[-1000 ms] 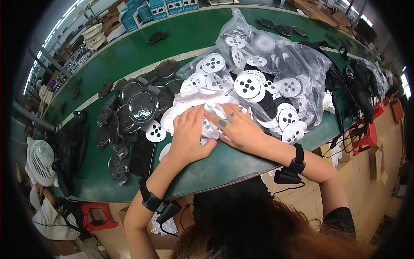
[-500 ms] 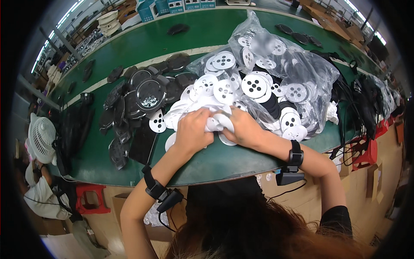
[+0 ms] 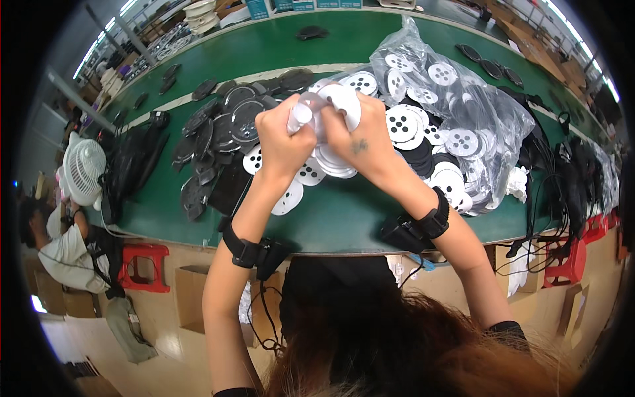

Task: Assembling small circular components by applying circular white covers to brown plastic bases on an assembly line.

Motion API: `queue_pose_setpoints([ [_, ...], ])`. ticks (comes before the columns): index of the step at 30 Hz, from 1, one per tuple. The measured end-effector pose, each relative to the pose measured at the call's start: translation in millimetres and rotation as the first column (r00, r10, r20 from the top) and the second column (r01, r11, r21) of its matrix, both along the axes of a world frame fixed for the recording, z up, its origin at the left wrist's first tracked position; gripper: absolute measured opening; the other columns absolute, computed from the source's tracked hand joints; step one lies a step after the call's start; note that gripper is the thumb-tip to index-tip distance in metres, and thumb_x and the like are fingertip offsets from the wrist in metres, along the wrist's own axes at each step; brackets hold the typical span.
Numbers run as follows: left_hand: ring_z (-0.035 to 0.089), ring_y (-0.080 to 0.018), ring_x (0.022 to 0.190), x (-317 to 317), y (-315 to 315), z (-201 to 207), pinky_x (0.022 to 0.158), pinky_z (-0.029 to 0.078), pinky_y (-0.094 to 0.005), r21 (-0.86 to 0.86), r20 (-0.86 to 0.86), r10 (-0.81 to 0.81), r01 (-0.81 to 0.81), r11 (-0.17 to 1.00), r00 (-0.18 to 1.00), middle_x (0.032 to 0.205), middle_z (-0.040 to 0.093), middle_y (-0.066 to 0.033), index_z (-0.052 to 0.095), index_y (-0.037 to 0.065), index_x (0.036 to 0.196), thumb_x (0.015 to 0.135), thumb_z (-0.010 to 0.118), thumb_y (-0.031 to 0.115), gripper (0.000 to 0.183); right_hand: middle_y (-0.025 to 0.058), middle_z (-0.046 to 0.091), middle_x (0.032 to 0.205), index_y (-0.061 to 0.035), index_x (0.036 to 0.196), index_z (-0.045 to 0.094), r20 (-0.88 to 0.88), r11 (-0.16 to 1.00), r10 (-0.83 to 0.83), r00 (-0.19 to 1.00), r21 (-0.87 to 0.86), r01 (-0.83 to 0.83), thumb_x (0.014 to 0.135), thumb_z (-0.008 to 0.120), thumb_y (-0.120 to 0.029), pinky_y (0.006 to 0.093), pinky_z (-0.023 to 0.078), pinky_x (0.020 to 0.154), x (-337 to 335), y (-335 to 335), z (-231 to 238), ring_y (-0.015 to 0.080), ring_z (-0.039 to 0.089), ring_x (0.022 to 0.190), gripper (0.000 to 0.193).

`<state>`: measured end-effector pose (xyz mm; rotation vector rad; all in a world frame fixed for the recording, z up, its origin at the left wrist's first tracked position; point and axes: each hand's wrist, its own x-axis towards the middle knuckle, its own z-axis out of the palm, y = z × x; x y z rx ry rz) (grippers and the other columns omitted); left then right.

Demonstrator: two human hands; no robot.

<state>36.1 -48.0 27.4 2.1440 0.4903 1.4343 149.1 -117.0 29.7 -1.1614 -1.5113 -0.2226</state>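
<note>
My left hand (image 3: 284, 142) is closed around a curled white sheet (image 3: 301, 114) whose rolled end sticks out by the thumb. Close beside it, my right hand (image 3: 362, 137) pinches a bent white disc (image 3: 345, 104); whether the two pieces are joined is hidden between the fingers. Both hands are over a heap of thin white discs (image 3: 334, 164), many with dark round holes. More such discs lie to the right, some inside a clear plastic bag (image 3: 463, 92). Left of my hands is a pile of round dark parts (image 3: 246, 121).
The green table (image 3: 324, 228) has a pale strip across it, with several dark parts beyond. Black cables (image 3: 562, 165) hang at the right. A white fan (image 3: 84, 170) and a seated person (image 3: 69, 248) are at the left, near a red stool (image 3: 144, 266).
Both hands have risen from the white heap, away from the table's front edge. The pieces between them now show more plainly, bent and curled. The whole view has shifted somewhat.
</note>
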Motion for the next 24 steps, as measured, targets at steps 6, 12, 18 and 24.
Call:
queue_pose_setpoints([
  [6, 0.052, -0.0292, 0.046, -5.7, -5.3, 19.9, 0.046, 0.041, -0.0321, 0.108, 0.155, 0.066, -0.084, 0.991, 0.986, 0.054, 0.051, -0.0171, 0.057, -0.001, 0.07, 0.068, 0.054, 0.003, 0.005, 0.0165, 0.056, 0.067, 0.0002, 0.08, 0.059, 0.05, 0.981, -0.055, 0.997, 0.19, 0.045, 0.071, 0.057, -0.001, 0.0386, 0.044, 0.052, -13.8, 2.8, 23.7, 0.0337, 0.055, 0.059, 0.009],
  [12, 0.042, -0.0304, 0.043, -16.7, -4.7, 34.7, 0.043, 0.038, -0.032, 0.185, 0.261, 0.095, -0.146, 0.972, 0.961, 0.049, 0.044, -0.0159, 0.048, 0.0, 0.061, 0.06, 0.051, 0.003, 0.005, 0.015, 0.059, 0.07, -0.0014, 0.085, 0.061, 0.131, 0.942, -0.049, 0.99, 0.337, 0.002, 0.07, 0.058, -0.001, 0.0363, 0.046, 0.054, -26.2, 7.2, 43.1, 0.0321, 0.056, 0.061, 0.015],
  [18, 0.044, -0.0311, 0.044, -66.9, -7.7, 46.9, 0.043, 0.038, -0.0319, 0.307, 0.297, 0.153, -0.246, 0.919, 0.943, 0.05, 0.045, -0.0142, 0.048, 0.002, 0.061, 0.059, 0.054, 0.007, 0.008, 0.0159, 0.062, 0.079, -0.0016, 0.09, 0.062, 0.125, 0.919, 0.005, 0.992, 0.39, -0.053, 0.069, 0.06, -0.002, 0.0349, 0.048, 0.06, -75.8, 3.8, 51.0, 0.0325, 0.058, 0.066, 0.021],
  [24, 0.04, -0.0166, 0.045, -192.5, -23.2, 57.5, 0.047, 0.04, -0.025, 0.514, 0.246, 0.36, -0.436, 0.738, 0.9, 0.054, 0.041, -0.0101, 0.059, 0.0, 0.069, 0.065, 0.051, 0.003, 0.01, 0.0065, 0.067, 0.074, 0.0026, 0.088, 0.065, 0.026, 0.885, 0.265, 0.964, 0.39, -0.254, 0.074, 0.057, 0.001, 0.0224, 0.047, 0.061, -181.4, 17.0, 46.1, 0.0126, 0.061, 0.063, 0.016],
])
